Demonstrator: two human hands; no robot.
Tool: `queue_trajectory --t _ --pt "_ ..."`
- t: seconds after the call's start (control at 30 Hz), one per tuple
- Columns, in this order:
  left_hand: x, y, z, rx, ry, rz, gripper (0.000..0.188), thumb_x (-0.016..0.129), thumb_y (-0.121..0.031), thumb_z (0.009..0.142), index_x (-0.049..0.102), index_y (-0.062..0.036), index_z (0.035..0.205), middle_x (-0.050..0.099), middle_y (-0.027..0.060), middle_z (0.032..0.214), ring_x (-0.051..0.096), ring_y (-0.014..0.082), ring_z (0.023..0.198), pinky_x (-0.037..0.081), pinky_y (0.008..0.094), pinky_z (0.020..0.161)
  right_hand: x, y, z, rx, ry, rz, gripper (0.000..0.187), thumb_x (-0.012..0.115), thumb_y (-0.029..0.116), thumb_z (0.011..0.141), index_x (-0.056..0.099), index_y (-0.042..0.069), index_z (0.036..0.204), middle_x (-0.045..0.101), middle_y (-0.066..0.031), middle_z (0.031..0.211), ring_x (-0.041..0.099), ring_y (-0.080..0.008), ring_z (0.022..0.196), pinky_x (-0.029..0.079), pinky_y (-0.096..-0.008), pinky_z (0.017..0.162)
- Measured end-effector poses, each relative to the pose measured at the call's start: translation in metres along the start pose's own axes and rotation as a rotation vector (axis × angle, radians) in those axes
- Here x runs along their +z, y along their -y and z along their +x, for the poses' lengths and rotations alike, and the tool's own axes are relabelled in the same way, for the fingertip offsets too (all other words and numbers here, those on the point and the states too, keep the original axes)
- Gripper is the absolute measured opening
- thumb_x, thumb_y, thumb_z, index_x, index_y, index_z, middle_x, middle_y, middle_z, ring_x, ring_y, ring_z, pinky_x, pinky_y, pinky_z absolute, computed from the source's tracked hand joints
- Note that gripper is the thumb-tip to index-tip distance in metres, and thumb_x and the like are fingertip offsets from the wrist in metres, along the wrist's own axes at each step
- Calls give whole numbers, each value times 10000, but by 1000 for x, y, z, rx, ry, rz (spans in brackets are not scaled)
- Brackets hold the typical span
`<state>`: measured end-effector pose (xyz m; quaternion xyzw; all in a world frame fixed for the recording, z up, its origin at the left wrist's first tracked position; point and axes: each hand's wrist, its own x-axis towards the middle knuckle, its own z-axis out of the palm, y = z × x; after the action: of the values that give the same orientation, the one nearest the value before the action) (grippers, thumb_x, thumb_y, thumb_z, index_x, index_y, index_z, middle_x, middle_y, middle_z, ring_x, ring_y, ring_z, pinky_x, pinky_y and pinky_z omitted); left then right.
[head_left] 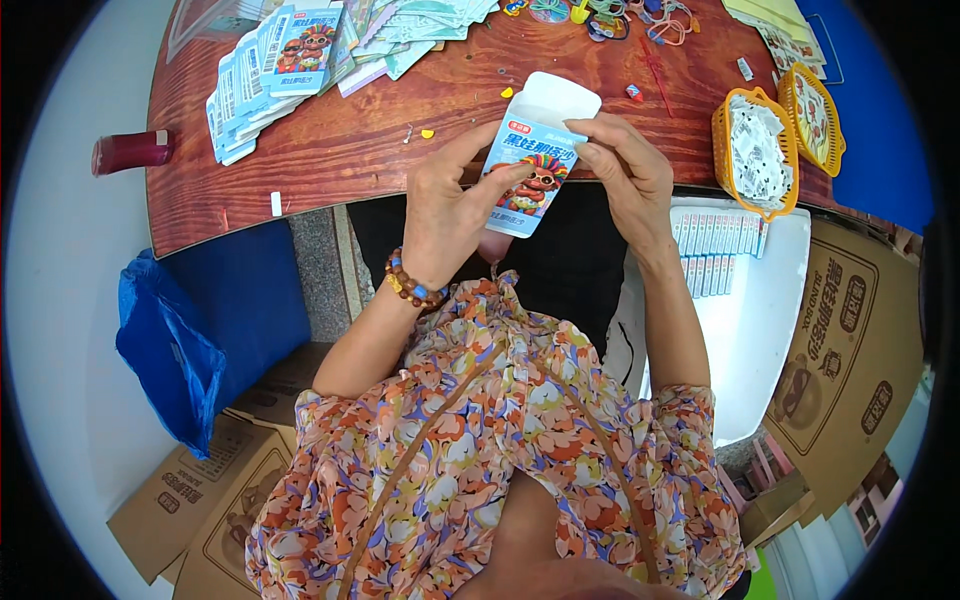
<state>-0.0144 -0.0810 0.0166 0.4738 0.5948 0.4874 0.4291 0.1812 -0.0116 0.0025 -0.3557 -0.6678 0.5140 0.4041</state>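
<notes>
Over the near edge of the table I hold a small light-blue carton [517, 212] with a cartoon figure on its front. Its white top flap [560, 98] stands up and open. My left hand [437, 205] grips the carton from the left, the thumb lying across the printed front and the other fingers mostly hidden behind. At the upper right corner, by the flap, my right hand [640, 180] pinches the carton between bent fingers and thumb. What is inside the carton cannot be seen.
Flattened blue cartons [240, 105] and loose cards [425, 22] lie at the table's far left. Yellow baskets [722, 165] of small packets stand at the right edge. Below is a white tub [735, 370] with rows of filled cartons [712, 275]. A blue bag [165, 345] hangs left.
</notes>
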Motion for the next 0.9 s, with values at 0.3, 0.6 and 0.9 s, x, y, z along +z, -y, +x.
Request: queue_trajectory --t 0.3,0.6,0.9 --pt "-5 1 -5 88 83 -112 599 720 -22 850 444 -63 1380 695 130 1011 709 196 897 575 310 744 -4 3 7 -81 60 0 234 612 62 941 680 5 1158 647 -86 1119 620 -143 992 497 -246 829" --pt "-17 9 -3 76 256 -184 568 682 16 875 400 -77 1359 658 109 1051 681 149 936 574 289 775 -8 9 8 -154 144 -167 205 630 98 930 704 7 1098 668 -99 1059 642 -166 943 507 -268 782" --pt "-16 10 -9 1 289 -225 434 678 -19 893 455 -78 1261 635 50 1012 648 105 894 545 249 760 2 24 -3 123 121 119 267 620 63 942 641 -2 1200 658 -81 1041 625 -123 960 488 -248 816"
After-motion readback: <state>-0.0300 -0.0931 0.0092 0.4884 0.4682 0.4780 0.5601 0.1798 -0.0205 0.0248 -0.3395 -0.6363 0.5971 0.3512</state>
